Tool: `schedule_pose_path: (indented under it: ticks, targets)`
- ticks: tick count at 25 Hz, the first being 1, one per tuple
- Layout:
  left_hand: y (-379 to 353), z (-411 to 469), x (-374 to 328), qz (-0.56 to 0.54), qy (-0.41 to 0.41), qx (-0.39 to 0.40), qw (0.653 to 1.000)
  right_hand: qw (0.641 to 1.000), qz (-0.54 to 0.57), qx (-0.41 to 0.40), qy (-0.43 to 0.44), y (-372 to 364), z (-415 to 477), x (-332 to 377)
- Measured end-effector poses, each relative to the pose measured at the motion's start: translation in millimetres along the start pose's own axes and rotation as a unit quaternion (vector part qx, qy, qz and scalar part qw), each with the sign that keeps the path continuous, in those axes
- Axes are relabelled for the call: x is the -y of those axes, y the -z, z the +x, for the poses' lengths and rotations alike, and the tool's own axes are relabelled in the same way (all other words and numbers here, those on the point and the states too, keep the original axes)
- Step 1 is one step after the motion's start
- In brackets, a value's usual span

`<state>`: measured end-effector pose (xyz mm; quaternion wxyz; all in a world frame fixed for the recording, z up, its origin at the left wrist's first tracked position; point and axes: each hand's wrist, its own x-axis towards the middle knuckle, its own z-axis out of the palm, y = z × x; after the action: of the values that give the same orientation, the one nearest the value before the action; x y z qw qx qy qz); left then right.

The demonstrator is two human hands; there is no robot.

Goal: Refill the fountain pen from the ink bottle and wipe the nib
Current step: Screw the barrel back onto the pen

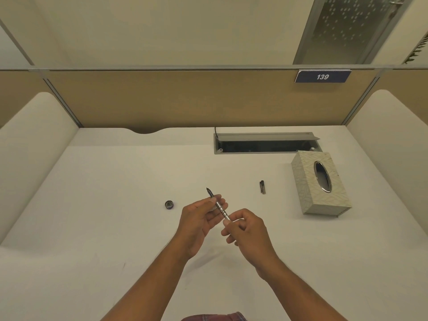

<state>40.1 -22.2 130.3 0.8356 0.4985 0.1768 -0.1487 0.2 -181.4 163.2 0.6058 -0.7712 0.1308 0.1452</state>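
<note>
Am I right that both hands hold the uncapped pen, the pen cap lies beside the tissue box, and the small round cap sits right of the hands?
Nearly. The head view shows the small round cap left of the hands, not right. The rest stands.

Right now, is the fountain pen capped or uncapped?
Uncapped: the fountain pen, held by both hands, shows its bare nib pointing away, and the cap lies apart on the desk.

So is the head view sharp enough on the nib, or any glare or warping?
Head view: dim, warm, even light, no glare; slim silver fountain pen and its dark nib are small and soft; wide-angle lens bends the white desk's edges.
</note>
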Motion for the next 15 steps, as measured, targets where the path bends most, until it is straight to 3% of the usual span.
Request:
schedule_pose_path:
  ticks: [6, 15]
  targets:
    - [-2.6, 3.5, -0.5, -0.057, 0.01, 0.005, 0.998, 1.0, -0.016, -0.01, 0.003, -3.9, 0.0, -2.4]
    - [-7.0, 2.1, -2.7, -0.019, -0.002, 0.018, 1.0, 1.0, -0.012, 0.007, 0.009, -7.1, -1.5, -3.4]
